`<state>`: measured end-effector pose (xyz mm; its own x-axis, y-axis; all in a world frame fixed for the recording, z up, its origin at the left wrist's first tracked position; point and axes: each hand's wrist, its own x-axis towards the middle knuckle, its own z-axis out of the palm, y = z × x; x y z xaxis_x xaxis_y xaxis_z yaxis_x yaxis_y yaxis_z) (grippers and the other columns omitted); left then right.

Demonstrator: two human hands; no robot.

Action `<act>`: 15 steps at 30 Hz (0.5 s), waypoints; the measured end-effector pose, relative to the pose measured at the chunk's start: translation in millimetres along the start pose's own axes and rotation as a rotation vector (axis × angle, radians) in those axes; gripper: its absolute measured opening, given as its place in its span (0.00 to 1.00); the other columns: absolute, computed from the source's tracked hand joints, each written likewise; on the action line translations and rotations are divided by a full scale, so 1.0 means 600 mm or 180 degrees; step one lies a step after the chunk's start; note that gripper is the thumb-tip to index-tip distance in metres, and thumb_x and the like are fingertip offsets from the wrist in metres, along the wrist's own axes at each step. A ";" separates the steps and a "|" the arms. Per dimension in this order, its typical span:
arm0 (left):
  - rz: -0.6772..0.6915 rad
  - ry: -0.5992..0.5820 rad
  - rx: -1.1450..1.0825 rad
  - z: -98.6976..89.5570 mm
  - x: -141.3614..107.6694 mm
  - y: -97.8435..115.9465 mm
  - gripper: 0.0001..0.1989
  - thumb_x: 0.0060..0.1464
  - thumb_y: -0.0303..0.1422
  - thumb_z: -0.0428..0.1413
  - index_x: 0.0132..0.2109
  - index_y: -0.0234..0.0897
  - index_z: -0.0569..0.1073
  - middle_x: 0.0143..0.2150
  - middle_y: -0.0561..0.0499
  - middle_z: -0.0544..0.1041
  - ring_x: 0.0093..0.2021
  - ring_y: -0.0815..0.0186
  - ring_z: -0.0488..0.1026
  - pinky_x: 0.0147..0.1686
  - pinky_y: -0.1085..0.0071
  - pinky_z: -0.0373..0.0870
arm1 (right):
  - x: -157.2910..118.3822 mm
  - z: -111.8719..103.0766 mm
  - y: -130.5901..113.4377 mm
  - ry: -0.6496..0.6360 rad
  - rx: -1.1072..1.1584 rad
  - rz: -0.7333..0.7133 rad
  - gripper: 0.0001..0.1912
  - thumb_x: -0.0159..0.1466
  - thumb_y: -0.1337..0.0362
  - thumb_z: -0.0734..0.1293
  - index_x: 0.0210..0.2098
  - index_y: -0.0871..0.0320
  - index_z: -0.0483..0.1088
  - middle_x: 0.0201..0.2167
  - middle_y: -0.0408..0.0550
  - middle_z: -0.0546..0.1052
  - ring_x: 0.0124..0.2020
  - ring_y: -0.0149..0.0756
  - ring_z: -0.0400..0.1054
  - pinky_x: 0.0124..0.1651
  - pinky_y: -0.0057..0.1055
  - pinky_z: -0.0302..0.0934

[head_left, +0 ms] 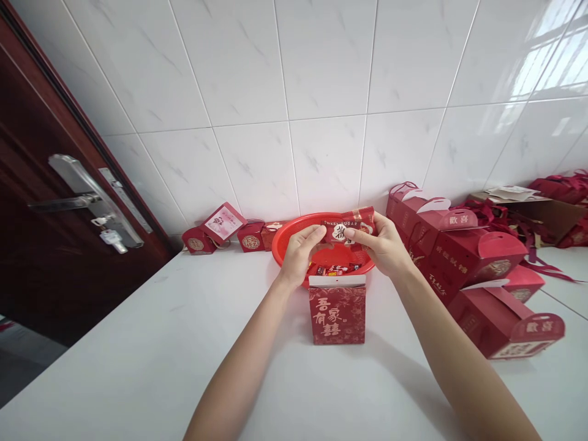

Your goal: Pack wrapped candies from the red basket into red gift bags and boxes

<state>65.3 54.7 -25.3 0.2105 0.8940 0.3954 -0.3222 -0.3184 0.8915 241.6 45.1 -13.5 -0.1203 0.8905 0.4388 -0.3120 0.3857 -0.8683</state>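
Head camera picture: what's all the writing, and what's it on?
"吾家有囍": standing red box
"SUGAR": held packet
"歡": held packet, neighbouring print partly hidden
"歡喜": front right box's tab
"歡喜": box tab farther back
Too small or blurred: pink card, small left boxes, basket wrappers, other print on right boxes
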 end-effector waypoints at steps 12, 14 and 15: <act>0.0628 -0.0071 0.0944 -0.006 -0.004 -0.001 0.23 0.56 0.53 0.62 0.25 0.39 0.74 0.25 0.52 0.72 0.30 0.65 0.69 0.37 0.67 0.68 | 0.001 0.009 -0.014 0.0147 0.0038 0.0398 0.20 0.47 0.54 0.82 0.29 0.57 0.72 0.26 0.42 0.76 0.25 0.30 0.68 0.27 0.27 0.62; 0.0705 -0.0013 0.0972 -0.006 -0.006 -0.001 0.24 0.56 0.53 0.62 0.24 0.39 0.71 0.24 0.53 0.69 0.29 0.66 0.67 0.36 0.67 0.67 | 0.001 0.011 -0.016 0.0094 0.0068 0.0442 0.21 0.46 0.53 0.82 0.28 0.57 0.72 0.26 0.42 0.76 0.24 0.29 0.68 0.27 0.27 0.62; 0.0733 0.0013 0.0969 -0.007 -0.006 -0.001 0.25 0.56 0.53 0.62 0.23 0.39 0.69 0.24 0.53 0.68 0.29 0.66 0.66 0.36 0.67 0.67 | 0.001 0.012 -0.016 0.0067 0.0073 0.0463 0.21 0.46 0.53 0.82 0.29 0.57 0.72 0.26 0.42 0.76 0.24 0.29 0.68 0.27 0.27 0.63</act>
<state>61.0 52.8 -28.0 0.1606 0.7892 0.5927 -0.0715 -0.5896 0.8045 237.7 40.0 -3.4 -0.1461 0.9415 0.3037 -0.3141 0.2470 -0.9167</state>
